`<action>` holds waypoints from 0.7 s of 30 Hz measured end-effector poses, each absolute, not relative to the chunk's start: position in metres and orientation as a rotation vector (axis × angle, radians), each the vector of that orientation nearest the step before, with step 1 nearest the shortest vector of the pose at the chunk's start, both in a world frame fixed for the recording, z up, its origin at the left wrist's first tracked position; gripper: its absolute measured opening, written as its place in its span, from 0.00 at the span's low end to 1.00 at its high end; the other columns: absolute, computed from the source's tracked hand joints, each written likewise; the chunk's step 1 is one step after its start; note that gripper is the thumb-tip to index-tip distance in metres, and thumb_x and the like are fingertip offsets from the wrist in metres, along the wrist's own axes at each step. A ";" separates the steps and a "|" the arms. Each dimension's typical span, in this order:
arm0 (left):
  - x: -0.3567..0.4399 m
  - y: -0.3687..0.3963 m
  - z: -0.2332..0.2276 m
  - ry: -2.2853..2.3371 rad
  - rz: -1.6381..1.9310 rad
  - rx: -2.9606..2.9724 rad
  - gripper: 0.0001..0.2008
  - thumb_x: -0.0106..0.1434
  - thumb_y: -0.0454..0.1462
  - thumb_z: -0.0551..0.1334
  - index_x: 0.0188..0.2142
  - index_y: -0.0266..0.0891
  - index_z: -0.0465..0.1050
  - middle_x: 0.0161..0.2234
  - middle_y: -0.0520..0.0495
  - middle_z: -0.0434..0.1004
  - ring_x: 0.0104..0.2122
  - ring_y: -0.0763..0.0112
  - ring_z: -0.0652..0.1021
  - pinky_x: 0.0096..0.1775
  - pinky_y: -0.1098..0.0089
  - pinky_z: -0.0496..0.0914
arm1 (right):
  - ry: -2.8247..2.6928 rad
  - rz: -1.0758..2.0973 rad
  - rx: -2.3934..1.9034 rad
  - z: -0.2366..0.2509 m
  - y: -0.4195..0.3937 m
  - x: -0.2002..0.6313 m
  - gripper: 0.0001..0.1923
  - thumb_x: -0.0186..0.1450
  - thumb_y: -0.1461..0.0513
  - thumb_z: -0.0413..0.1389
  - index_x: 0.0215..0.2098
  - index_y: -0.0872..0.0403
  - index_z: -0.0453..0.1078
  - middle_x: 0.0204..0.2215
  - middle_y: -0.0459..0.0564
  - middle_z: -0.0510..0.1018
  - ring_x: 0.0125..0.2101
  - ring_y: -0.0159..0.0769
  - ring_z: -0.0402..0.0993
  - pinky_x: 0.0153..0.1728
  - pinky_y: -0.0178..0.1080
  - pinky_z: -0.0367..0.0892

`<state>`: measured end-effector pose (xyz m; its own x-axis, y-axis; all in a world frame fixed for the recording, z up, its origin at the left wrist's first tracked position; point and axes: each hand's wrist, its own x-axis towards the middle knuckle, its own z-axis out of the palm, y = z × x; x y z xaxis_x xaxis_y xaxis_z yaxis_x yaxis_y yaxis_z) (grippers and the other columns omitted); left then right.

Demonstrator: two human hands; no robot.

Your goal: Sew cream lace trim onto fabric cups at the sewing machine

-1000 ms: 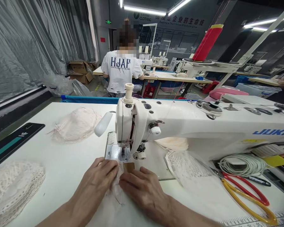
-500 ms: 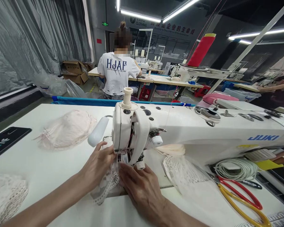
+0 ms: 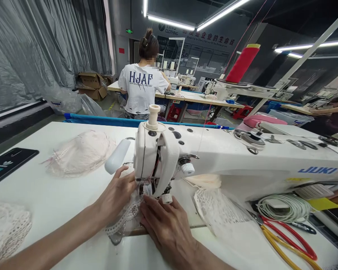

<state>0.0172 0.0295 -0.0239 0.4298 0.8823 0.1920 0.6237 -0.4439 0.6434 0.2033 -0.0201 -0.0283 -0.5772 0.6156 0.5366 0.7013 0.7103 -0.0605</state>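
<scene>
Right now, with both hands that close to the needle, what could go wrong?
1. The right hand and left hand press the lace right under the sewing machine head; a fingertip could slip into the needle's path.
2. The lace bunches and hangs off the table edge, so it may feed crooked or snag.
3. The scissors lie near the right forearm and could be knocked.

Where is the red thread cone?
In the head view, the red thread cone stands up high at the upper right, on a stand behind the white sewing machine, right of the person in the white shirt.
</scene>
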 end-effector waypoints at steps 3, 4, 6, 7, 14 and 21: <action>0.021 0.005 -0.018 1.233 0.691 2.503 0.10 0.60 0.29 0.50 0.31 0.42 0.68 0.31 0.50 0.73 0.35 0.65 0.72 0.51 0.59 0.55 | -2.400 -0.183 -0.988 -0.026 -0.022 0.204 0.08 0.65 0.62 0.51 0.40 0.55 0.70 0.34 0.51 0.76 0.29 0.36 0.69 0.30 0.40 0.58; 0.023 -0.005 -0.018 1.241 0.690 2.608 0.11 0.62 0.28 0.49 0.32 0.41 0.68 0.33 0.50 0.73 0.36 0.65 0.72 0.49 0.58 0.55 | -2.403 -0.171 -0.978 -0.026 -0.023 0.204 0.08 0.66 0.61 0.51 0.39 0.55 0.70 0.34 0.51 0.76 0.29 0.36 0.69 0.30 0.41 0.58; 0.025 -0.022 -0.024 1.266 0.702 2.754 0.11 0.64 0.29 0.49 0.33 0.41 0.67 0.34 0.50 0.73 0.35 0.66 0.72 0.45 0.60 0.57 | -2.403 -0.148 -0.953 -0.025 -0.024 0.204 0.09 0.67 0.59 0.50 0.37 0.56 0.70 0.34 0.51 0.76 0.29 0.35 0.69 0.29 0.41 0.58; 0.025 -0.028 -0.028 1.280 0.699 2.797 0.10 0.65 0.30 0.50 0.32 0.41 0.68 0.33 0.51 0.72 0.35 0.66 0.72 0.43 0.61 0.57 | -2.401 -0.135 -0.945 -0.025 -0.024 0.204 0.11 0.68 0.58 0.49 0.36 0.56 0.70 0.34 0.50 0.76 0.28 0.35 0.69 0.29 0.41 0.57; 0.028 -0.036 -0.039 1.385 0.777 2.981 0.14 0.66 0.27 0.48 0.33 0.38 0.70 0.30 0.49 0.72 0.35 0.66 0.72 0.44 0.60 0.57 | -2.394 -0.113 -0.930 -0.024 -0.024 0.204 0.17 0.69 0.54 0.45 0.32 0.56 0.69 0.29 0.48 0.74 0.26 0.33 0.68 0.30 0.40 0.58; 0.032 -0.037 -0.021 1.321 0.773 2.988 0.16 0.61 0.22 0.48 0.29 0.37 0.69 0.26 0.50 0.71 0.31 0.66 0.71 0.41 0.60 0.58 | -2.405 -0.069 -0.933 -0.026 -0.025 0.203 0.16 0.70 0.54 0.45 0.37 0.56 0.69 0.33 0.49 0.76 0.29 0.34 0.69 0.30 0.40 0.57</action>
